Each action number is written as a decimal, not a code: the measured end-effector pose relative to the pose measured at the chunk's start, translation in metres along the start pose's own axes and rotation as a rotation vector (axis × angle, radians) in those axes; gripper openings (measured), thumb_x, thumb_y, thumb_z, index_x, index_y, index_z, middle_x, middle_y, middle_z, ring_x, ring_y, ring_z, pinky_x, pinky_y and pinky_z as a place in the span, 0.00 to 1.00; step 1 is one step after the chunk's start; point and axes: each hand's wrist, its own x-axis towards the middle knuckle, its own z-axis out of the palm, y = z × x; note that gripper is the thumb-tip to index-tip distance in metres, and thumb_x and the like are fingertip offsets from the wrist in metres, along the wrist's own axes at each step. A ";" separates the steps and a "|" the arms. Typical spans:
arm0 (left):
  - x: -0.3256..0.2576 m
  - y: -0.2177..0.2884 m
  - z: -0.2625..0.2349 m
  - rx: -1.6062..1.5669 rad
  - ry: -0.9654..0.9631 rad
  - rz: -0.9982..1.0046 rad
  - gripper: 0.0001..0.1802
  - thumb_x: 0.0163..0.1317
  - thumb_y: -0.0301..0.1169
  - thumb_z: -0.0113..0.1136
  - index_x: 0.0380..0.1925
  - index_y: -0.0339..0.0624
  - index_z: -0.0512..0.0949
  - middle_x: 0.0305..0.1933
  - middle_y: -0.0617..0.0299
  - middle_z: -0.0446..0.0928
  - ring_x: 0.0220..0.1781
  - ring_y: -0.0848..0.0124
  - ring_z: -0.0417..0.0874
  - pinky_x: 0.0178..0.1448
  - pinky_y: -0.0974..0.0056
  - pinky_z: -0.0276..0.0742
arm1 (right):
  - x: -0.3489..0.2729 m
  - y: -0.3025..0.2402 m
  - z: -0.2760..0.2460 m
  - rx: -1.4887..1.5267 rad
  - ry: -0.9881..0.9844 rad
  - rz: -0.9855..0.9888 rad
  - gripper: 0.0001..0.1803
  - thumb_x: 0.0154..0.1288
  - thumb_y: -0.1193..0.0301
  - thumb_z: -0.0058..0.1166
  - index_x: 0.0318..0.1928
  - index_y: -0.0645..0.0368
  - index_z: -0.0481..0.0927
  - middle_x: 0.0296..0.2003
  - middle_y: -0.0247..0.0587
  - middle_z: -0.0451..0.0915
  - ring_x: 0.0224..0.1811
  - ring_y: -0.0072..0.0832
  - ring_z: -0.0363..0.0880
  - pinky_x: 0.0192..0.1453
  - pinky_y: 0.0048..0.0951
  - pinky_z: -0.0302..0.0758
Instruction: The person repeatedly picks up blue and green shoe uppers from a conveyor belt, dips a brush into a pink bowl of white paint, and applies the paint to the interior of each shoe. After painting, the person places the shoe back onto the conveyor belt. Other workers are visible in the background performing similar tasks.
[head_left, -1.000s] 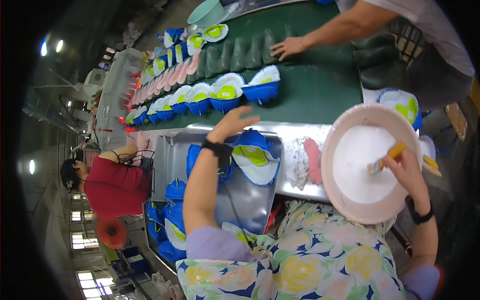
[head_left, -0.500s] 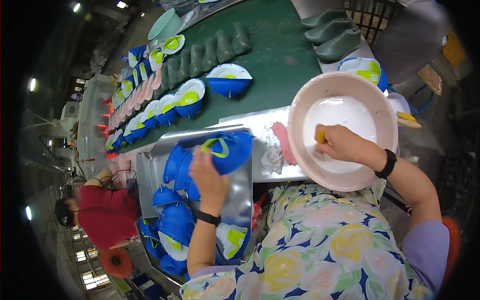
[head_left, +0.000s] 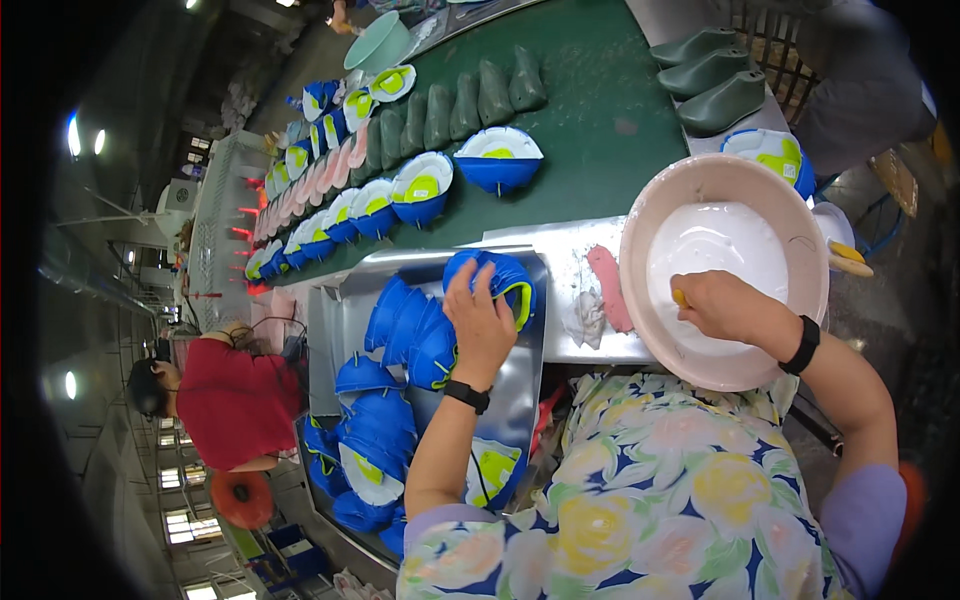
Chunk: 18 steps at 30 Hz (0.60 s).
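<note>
In the middle, my left hand [head_left: 480, 330] has its fingers over a blue shoe upper [head_left: 518, 274] with a lime-green edge, held above a metal tray [head_left: 515, 385]. Several more blue uppers [head_left: 378, 425] are heaped in that tray, some with white and lime linings showing. On the right, my right hand [head_left: 730, 305] is closed on a small yellow handle [head_left: 680, 297], over the white liquid [head_left: 725, 240] in a large pale pink basin [head_left: 806, 255]. What the handle ends in is hidden.
Rows of blue-and-white uppers [head_left: 418, 190], dark green shoe lasts [head_left: 465, 105] and pink insole-like pieces [head_left: 330, 172] line the green table [head_left: 590, 130]. A pink strip [head_left: 608, 285] and crumpled cloth [head_left: 585, 318] lie beside the basin. A person in red [head_left: 235, 405] works at left.
My left hand has turned the upper, so its lime-green edge now faces right. My right hand stays over the basin with the yellow handle. The whole view has shifted.
</note>
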 end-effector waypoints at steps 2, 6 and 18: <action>0.014 -0.014 0.010 -0.095 -0.098 -0.048 0.29 0.57 0.26 0.64 0.62 0.42 0.74 0.71 0.45 0.65 0.73 0.41 0.63 0.72 0.41 0.60 | -0.010 0.002 -0.010 0.007 0.039 0.033 0.09 0.62 0.72 0.64 0.39 0.61 0.77 0.34 0.51 0.84 0.38 0.51 0.83 0.44 0.42 0.79; 0.030 -0.035 0.019 -0.057 -0.351 -0.019 0.20 0.58 0.25 0.64 0.53 0.42 0.77 0.61 0.43 0.75 0.67 0.45 0.72 0.63 0.43 0.73 | -0.031 0.014 -0.040 0.182 0.240 0.064 0.10 0.61 0.74 0.64 0.38 0.61 0.75 0.31 0.52 0.82 0.37 0.52 0.83 0.43 0.44 0.77; 0.126 0.058 -0.064 -1.193 -0.586 0.014 0.16 0.71 0.27 0.57 0.58 0.41 0.77 0.56 0.57 0.81 0.56 0.63 0.84 0.58 0.56 0.84 | -0.027 0.019 -0.107 0.313 0.606 -0.217 0.11 0.64 0.70 0.64 0.40 0.61 0.75 0.30 0.43 0.79 0.32 0.40 0.80 0.42 0.32 0.76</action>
